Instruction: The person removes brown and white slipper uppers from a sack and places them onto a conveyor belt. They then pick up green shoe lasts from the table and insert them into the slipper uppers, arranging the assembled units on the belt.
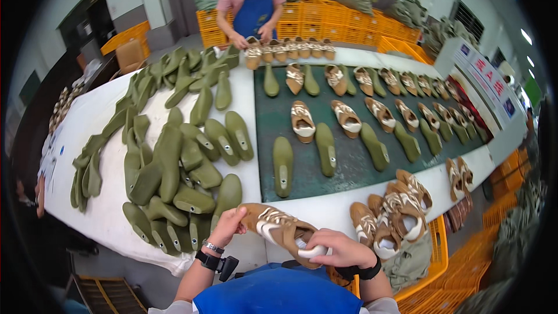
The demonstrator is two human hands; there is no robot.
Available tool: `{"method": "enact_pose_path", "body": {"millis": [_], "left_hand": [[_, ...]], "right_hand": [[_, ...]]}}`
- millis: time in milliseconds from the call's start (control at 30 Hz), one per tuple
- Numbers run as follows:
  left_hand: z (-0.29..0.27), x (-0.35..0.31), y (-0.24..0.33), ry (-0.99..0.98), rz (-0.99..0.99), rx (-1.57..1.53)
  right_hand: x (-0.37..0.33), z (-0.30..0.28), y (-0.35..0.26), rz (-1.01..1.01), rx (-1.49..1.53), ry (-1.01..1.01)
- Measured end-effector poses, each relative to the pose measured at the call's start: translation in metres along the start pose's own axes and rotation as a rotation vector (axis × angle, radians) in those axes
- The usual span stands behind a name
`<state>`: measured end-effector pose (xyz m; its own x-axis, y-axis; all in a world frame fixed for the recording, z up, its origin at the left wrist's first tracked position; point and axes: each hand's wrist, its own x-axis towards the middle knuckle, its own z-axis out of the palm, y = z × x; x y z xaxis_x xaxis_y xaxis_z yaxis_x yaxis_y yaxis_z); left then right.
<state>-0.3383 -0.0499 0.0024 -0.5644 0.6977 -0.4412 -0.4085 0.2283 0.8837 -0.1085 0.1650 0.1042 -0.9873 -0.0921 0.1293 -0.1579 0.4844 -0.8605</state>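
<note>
A brown sneaker with white laces (279, 225) is held up in front of me, over the table's near edge. Its toe is pinched in my left hand (228, 228), fingers closed. My right hand (340, 248) is closed round the heel and collar at the shoe's opening. Just left of the shoe lies a large heap of green shoe lasts (168, 157) on the white tabletop (81, 139). Several more brown sneakers (401, 203) stand bunched together on the table's edge, to the right of my right hand.
A dark green conveyor belt (343, 180) carries rows of lasts and sneakers. Across the table a person in a blue apron (253, 14) handles a shoe beside a row of sneakers. Orange crates (343, 23) line the back; another crate (439, 250) stands at right.
</note>
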Motion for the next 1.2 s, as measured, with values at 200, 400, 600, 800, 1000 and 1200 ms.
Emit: {"method": "enact_pose_path", "body": {"millis": [200,400,600,800,1000,1200], "left_hand": [[-0.036,-0.013,-0.018,0.073,-0.003,-0.079],[-0.049,-0.028,-0.059,0.074,-0.004,0.015],[-0.049,-0.022,-0.071,0.072,-0.108,-0.034],[-0.038,-0.017,-0.053,0.169,0.076,0.229],[-0.042,-0.021,-0.031,0.511,0.578,0.855],[-0.036,-0.013,-0.052,0.364,0.608,1.148]], "right_hand": [[0.117,-0.016,0.055,0.045,-0.114,0.466],[0.29,-0.025,0.183,0.034,-0.403,0.681],[0.334,0.005,0.303,0.626,-0.532,0.161],[0.296,-0.01,0.274,0.252,-0.469,0.427],[0.122,-0.007,0.185,0.214,-0.179,0.333],[-0.02,0.039,0.12,0.44,-0.106,0.222]]}}
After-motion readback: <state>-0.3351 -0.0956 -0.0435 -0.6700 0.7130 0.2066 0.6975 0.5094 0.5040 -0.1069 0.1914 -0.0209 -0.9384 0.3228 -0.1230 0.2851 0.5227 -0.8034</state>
